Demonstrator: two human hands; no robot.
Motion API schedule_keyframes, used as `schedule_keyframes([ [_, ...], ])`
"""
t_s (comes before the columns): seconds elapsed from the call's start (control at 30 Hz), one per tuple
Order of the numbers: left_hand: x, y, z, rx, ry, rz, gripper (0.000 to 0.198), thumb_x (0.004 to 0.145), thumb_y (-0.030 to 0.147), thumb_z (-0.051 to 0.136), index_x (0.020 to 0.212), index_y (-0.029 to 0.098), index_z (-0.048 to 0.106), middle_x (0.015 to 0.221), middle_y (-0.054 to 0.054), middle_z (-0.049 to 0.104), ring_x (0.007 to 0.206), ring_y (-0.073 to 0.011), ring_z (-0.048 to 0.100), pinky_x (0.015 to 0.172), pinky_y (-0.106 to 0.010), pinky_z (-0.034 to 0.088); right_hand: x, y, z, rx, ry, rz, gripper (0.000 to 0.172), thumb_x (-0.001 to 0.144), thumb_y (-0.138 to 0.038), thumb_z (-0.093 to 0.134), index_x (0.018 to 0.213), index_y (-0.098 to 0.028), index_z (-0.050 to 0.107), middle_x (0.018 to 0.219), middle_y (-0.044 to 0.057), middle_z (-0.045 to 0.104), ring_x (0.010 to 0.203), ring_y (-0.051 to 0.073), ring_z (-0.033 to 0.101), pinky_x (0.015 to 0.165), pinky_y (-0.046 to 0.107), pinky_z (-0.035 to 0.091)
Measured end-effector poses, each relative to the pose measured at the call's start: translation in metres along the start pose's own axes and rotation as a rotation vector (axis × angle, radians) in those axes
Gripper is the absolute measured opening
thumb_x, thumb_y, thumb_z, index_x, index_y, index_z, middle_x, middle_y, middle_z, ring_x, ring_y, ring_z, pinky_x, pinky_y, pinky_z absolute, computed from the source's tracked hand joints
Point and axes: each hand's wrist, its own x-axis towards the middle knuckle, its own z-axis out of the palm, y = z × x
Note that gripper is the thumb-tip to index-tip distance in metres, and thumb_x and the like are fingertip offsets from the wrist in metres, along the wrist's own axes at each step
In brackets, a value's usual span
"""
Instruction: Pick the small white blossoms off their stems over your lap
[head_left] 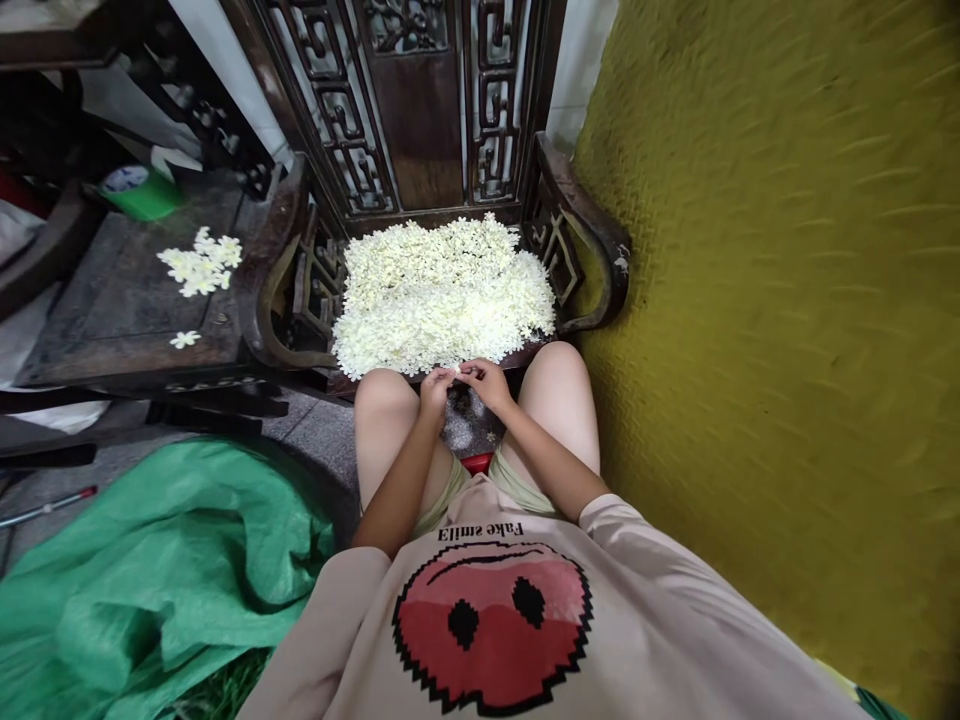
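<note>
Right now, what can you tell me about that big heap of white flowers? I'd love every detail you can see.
The heap of white flowers is a broad, bumpy mass of many small, crowded blossoms, white to pale cream, the back part looking slightly yellower. It lies on the seat of a dark carved chair, between the armrests, covering most of it. The left hand and right hand are close to its front edge; whether either touches it, I cannot tell.
</note>
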Motion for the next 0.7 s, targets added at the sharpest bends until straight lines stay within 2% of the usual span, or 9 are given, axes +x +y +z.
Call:
schedule_keyframes([
  [0.17, 0.002, -0.002, 0.002, -0.002, -0.009, -0.044, 0.016, 0.057, 0.023, 0.07, 0.055, 0.016, 0.056, 0.057, 0.003, 0.052, 0.055, -0.0084, 0.043, 0.057, -0.022, 0.032, -0.006, -0.005, -0.001, -0.137, 0.069, -0.092, 0.027, 0.077, -0.033, 0.059, 0.1, -0.019, 0.064, 0.082, 0.003, 0.065, 0.061, 0.013, 0.052, 0.066, 0.027, 0.044],
  [0.27, 0.002, -0.005, 0.002, -0.021, -0.022, -0.102, 0.019, 0.057, 0.028, 0.071, 0.056, 0.016, 0.056, 0.056, 0.003, 0.051, 0.052, -0.0068, 0.042, 0.053, -0.021, 0.029, -0.008, -0.007, -0.005, -0.257, 0.052, -0.221, 0.021, 0.083, -0.03, 0.053, 0.095, -0.019, 0.067, 0.087, 0.006, 0.065, 0.07, 0.015, 0.056, 0.072, 0.028, 0.044],
  [0.4, 0.007, -0.006, 0.001, -0.024, -0.127, -0.158, 0.028, 0.057, 0.04, 0.073, 0.058, 0.016, 0.058, 0.056, 0.002, 0.05, 0.051, -0.0066, 0.042, 0.051, -0.021, 0.027, -0.008, -0.009, -0.01, -0.411, 0.039, -0.308, 0.022, 0.086, -0.027, 0.05, 0.091, -0.02, 0.07, 0.087, 0.008, 0.066, 0.084, 0.019, 0.058, 0.078, 0.031, 0.041],
  [0.53, 0.011, -0.006, 0.0, 0.048, -0.169, -0.095, 0.032, 0.056, 0.045, 0.074, 0.063, 0.016, 0.063, 0.056, 0.001, 0.053, 0.053, -0.0078, 0.042, 0.052, -0.022, 0.029, -0.008, -0.009, -0.015, -0.54, 0.037, -0.325, 0.023, 0.087, -0.029, 0.049, 0.095, -0.023, 0.07, 0.089, 0.007, 0.067, 0.085, 0.02, 0.058, 0.079, 0.033, 0.038],
  [0.7, 0.009, -0.003, 0.001, 0.059, -0.207, 0.045, 0.025, 0.056, 0.038, 0.074, 0.063, 0.016, 0.065, 0.06, 0.0, 0.057, 0.057, -0.0099, 0.045, 0.06, -0.025, 0.036, -0.011, -0.011, -0.017, -0.572, 0.049, -0.325, 0.023, 0.087, -0.028, 0.049, 0.096, -0.024, 0.07, 0.091, 0.006, 0.068, 0.087, 0.019, 0.059, 0.08, 0.032, 0.038],
])
